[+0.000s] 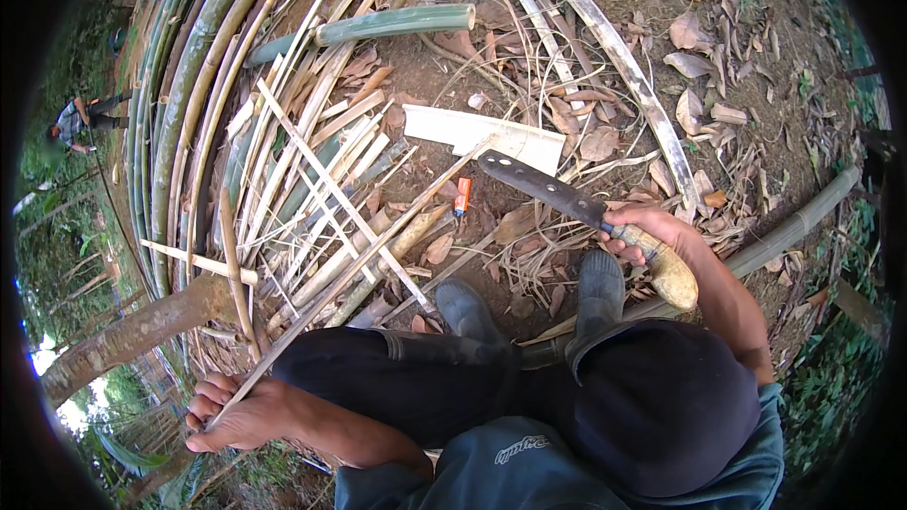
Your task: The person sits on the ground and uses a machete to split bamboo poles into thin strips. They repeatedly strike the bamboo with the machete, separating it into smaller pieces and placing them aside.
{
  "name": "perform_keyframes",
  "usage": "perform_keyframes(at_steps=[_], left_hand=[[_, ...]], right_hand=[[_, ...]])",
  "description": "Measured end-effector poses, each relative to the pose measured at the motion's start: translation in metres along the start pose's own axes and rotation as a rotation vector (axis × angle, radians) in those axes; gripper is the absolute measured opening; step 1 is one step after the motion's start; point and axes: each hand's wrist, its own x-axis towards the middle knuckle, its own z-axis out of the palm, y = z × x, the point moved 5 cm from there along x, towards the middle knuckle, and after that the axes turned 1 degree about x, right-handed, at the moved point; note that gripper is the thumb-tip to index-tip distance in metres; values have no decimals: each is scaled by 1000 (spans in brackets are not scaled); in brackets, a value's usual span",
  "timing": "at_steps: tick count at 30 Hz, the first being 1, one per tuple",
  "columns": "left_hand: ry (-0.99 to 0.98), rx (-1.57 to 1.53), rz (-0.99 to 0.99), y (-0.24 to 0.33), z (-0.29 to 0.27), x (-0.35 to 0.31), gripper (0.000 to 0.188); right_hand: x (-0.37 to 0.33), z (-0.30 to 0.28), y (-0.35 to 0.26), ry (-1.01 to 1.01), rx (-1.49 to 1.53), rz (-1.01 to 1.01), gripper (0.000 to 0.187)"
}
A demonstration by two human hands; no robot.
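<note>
My left hand (236,414) is closed around the lower end of a long, thin bamboo strip (416,209). The strip slants up and to the right, and its far tip lies at a pale split bamboo piece (487,134) on the ground. In my right hand (652,229) is a machete (543,190) with a dark, holed blade and a curved, light wooden handle (673,281). Its blade points left, with its end beside the pale piece and close to the strip's tip. An orange lighter (462,195) lies just below that tip.
Split bamboo strips (331,161) lie heaped at left, beside long bamboo poles (203,47). A cut green bamboo length (397,25) rests beyond. A log (142,335) juts in at left. Dry leaves (690,113) cover the right ground. Another person (77,121) stands far left.
</note>
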Motion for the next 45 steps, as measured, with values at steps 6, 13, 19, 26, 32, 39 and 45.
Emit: perform_keyframes(at_steps=[6, 13, 19, 26, 32, 39, 45], left_hand=[[-13, 4, 14, 7, 6, -6, 53], [-62, -3, -5, 9, 5, -7, 51], [26, 34, 10, 20, 21, -13, 53], [119, -60, -154, 12, 48, -53, 53], [99, -117, -187, 15, 63, -53, 53], [86, -1, -43, 32, 11, -13, 53], [-240, -268, -62, 13, 31, -23, 43]], right_hand=[[12, -2, 2, -4, 26, 10, 31], [28, 1, -3, -36, 10, 16, 31], [71, -1, -7, -118, 67, 90, 28], [93, 57, -10, -364, -176, -35, 23], [117, 28, -18, -214, -18, -51, 22], [112, 110, -10, -376, -202, -8, 24], [105, 61, -32, -151, -56, -66, 23]])
